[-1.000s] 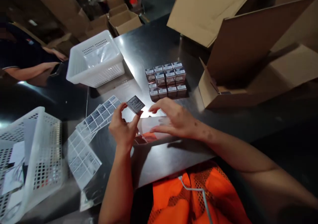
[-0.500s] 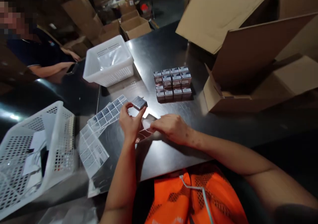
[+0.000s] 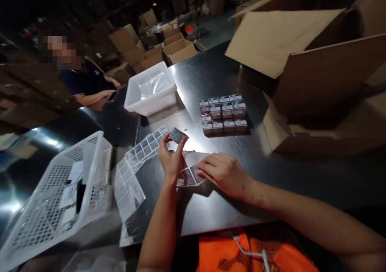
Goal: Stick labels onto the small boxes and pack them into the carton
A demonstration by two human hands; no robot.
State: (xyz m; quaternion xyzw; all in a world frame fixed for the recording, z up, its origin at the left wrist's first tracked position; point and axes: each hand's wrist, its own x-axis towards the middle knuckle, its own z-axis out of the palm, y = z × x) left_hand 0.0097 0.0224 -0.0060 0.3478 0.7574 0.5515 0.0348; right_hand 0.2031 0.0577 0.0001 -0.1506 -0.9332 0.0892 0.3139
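A smooth, glossy metal tabletop (image 3: 208, 79) carries a brown open cardboard box (image 3: 325, 83) at right; 2 perforated white plastic baskets (image 3: 101, 167) stand at left. Flat gridded sheets (image 3: 129, 183) overlap beside a squarish block of shiny cartons (image 3: 223, 117). The right hand (image 3: 226, 173), fingers together, partly covers a printed sheet (image 3: 189, 175); whether it pinches, I cannot tell. Above the tabletop, the left hand (image 3: 170, 157) pinches a small grey square-faced box (image 3: 177, 135).

Dim, with glare on tabletop (image 3: 194, 89)
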